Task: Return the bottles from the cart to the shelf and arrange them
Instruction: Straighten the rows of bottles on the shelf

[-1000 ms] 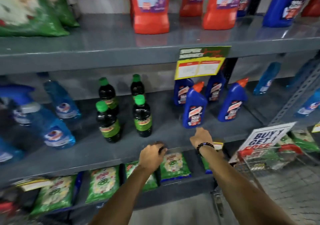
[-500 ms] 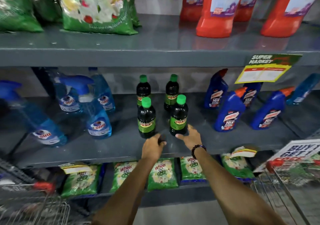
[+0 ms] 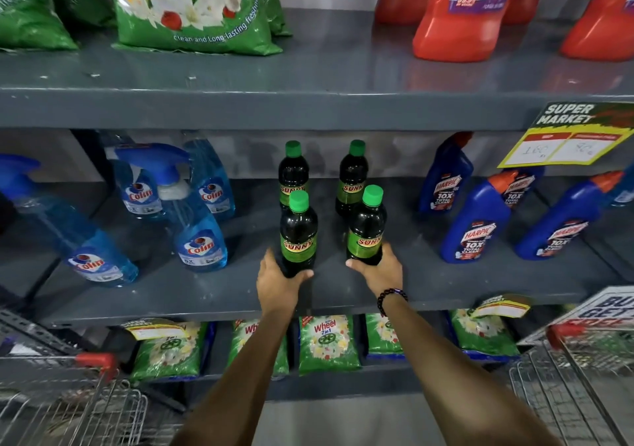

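Note:
Several dark Sunny bottles with green caps stand upright in two rows on the middle grey shelf (image 3: pixel 446 284). My left hand (image 3: pixel 279 282) wraps the base of the front left Sunny bottle (image 3: pixel 298 232). My right hand (image 3: pixel 379 270), with a bead bracelet on its wrist, grips the base of the front right Sunny bottle (image 3: pixel 365 227). Behind them stand the back left Sunny bottle (image 3: pixel 292 172) and the back right Sunny bottle (image 3: pixel 351 178), untouched. Both front bottles rest on the shelf.
Blue Colin spray bottles (image 3: pixel 200 236) stand left of the Sunny bottles, blue Harpic bottles (image 3: pixel 471 229) to the right. Green detergent bags (image 3: pixel 324 344) fill the shelf below. One wire cart (image 3: pixel 68 404) is at lower left, another wire cart (image 3: pixel 576 377) at lower right. A price tag (image 3: pixel 569 136) hangs above.
The view has shifted left, centring the Sunny bottles. Both hands moved from the shelf's front edge up to the front two bottles and closed around their bases.

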A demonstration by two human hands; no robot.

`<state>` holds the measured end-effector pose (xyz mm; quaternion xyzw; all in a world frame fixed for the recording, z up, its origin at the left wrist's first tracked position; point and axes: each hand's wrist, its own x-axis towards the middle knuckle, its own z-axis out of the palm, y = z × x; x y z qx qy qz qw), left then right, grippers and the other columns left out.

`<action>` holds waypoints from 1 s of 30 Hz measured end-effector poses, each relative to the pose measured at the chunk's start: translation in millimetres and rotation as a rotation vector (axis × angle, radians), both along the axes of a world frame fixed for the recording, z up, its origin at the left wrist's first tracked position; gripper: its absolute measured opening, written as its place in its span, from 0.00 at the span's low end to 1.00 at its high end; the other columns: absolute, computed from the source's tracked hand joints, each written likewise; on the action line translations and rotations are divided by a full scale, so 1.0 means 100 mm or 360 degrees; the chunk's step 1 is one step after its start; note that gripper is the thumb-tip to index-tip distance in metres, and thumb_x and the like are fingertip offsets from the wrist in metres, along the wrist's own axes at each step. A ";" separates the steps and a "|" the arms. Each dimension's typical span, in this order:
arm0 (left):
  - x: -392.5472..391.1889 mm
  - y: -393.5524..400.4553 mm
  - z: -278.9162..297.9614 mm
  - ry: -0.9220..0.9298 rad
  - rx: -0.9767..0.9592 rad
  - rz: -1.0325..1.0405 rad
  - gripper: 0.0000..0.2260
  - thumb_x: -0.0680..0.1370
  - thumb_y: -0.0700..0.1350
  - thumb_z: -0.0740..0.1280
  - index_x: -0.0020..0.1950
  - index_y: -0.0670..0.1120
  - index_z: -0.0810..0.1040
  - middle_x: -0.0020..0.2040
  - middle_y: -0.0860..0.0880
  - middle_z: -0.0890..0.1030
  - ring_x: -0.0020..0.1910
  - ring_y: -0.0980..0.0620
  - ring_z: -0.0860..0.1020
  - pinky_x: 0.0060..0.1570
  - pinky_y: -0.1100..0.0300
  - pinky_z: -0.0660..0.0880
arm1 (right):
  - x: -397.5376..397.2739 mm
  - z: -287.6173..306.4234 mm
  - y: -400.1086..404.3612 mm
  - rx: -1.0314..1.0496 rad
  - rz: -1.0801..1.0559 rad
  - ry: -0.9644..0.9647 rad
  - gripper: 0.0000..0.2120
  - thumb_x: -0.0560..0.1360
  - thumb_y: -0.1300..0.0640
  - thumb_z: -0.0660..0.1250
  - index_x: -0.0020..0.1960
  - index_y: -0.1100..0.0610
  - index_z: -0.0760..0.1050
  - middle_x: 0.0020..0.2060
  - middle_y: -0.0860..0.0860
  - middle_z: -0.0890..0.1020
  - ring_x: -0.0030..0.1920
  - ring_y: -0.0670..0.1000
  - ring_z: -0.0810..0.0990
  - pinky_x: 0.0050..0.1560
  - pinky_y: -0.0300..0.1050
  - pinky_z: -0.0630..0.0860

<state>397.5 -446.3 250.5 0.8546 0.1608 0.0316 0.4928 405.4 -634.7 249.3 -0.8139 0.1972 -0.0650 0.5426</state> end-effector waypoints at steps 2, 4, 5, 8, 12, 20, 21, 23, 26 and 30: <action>0.06 -0.06 0.01 -0.0002 -0.0011 -0.0020 0.41 0.63 0.52 0.77 0.71 0.44 0.62 0.67 0.43 0.73 0.68 0.40 0.68 0.68 0.42 0.65 | 0.01 0.01 -0.01 -0.0016 -0.0001 0.0010 0.31 0.60 0.54 0.79 0.59 0.58 0.72 0.55 0.55 0.82 0.55 0.55 0.79 0.51 0.42 0.72; 0.10 -0.11 0.02 0.0010 0.0053 0.0005 0.37 0.64 0.52 0.76 0.69 0.45 0.66 0.64 0.42 0.76 0.67 0.39 0.69 0.70 0.41 0.62 | 0.01 0.01 -0.01 -0.0034 -0.0002 0.0008 0.29 0.61 0.54 0.78 0.58 0.58 0.72 0.54 0.56 0.82 0.55 0.55 0.79 0.50 0.41 0.71; 0.11 -0.12 0.03 0.0017 0.0079 0.0019 0.34 0.65 0.52 0.75 0.67 0.44 0.67 0.62 0.42 0.78 0.65 0.39 0.70 0.70 0.41 0.62 | 0.01 0.01 0.00 -0.0034 -0.0004 0.0006 0.28 0.61 0.54 0.78 0.58 0.58 0.72 0.54 0.56 0.82 0.55 0.56 0.79 0.50 0.41 0.71; 0.12 -0.12 0.02 0.0009 0.0087 0.0011 0.30 0.65 0.51 0.75 0.63 0.44 0.69 0.60 0.41 0.79 0.63 0.40 0.73 0.69 0.41 0.63 | 0.02 0.01 0.01 -0.0037 0.0008 0.0012 0.27 0.62 0.54 0.78 0.56 0.59 0.72 0.54 0.56 0.82 0.54 0.55 0.79 0.50 0.41 0.71; 0.12 -0.12 0.03 -0.0005 0.0088 0.0015 0.30 0.66 0.51 0.75 0.63 0.44 0.69 0.60 0.41 0.79 0.63 0.40 0.73 0.69 0.41 0.63 | 0.03 0.00 0.01 -0.0062 0.0026 0.0035 0.28 0.62 0.53 0.78 0.57 0.59 0.72 0.54 0.56 0.82 0.55 0.56 0.79 0.50 0.42 0.71; 0.13 -0.13 0.03 -0.0031 0.0056 0.0026 0.28 0.66 0.48 0.75 0.62 0.42 0.70 0.60 0.40 0.79 0.62 0.39 0.73 0.68 0.40 0.63 | 0.03 0.01 0.01 -0.0060 0.0048 0.0059 0.31 0.61 0.52 0.78 0.60 0.57 0.71 0.55 0.55 0.81 0.57 0.56 0.79 0.52 0.42 0.71; 0.13 -0.13 0.03 -0.0027 0.0052 0.0026 0.28 0.66 0.48 0.75 0.62 0.42 0.70 0.60 0.40 0.79 0.62 0.39 0.73 0.68 0.40 0.63 | 0.03 0.01 0.01 -0.0057 0.0048 0.0056 0.31 0.61 0.52 0.78 0.60 0.57 0.70 0.55 0.55 0.81 0.57 0.56 0.78 0.52 0.41 0.71; 0.14 -0.13 0.04 -0.0024 0.0053 0.0025 0.28 0.67 0.48 0.75 0.62 0.42 0.70 0.60 0.40 0.79 0.62 0.39 0.73 0.69 0.40 0.62 | 0.03 0.02 0.01 -0.0058 0.0052 0.0056 0.31 0.61 0.52 0.78 0.60 0.57 0.70 0.55 0.55 0.81 0.57 0.56 0.78 0.52 0.41 0.71; 0.13 -0.12 0.04 -0.0029 0.0044 0.0032 0.28 0.66 0.48 0.75 0.62 0.42 0.70 0.60 0.40 0.79 0.62 0.39 0.74 0.68 0.40 0.63 | 0.03 0.03 0.01 -0.0056 0.0066 0.0051 0.32 0.61 0.52 0.78 0.61 0.57 0.70 0.55 0.55 0.82 0.57 0.56 0.79 0.52 0.41 0.71; 0.12 -0.10 0.04 -0.0014 0.0036 0.0032 0.28 0.66 0.47 0.75 0.62 0.41 0.69 0.59 0.40 0.79 0.61 0.38 0.75 0.67 0.40 0.65 | 0.02 0.02 0.01 -0.0055 0.0077 0.0049 0.33 0.62 0.52 0.78 0.62 0.57 0.69 0.56 0.55 0.81 0.57 0.56 0.78 0.52 0.41 0.71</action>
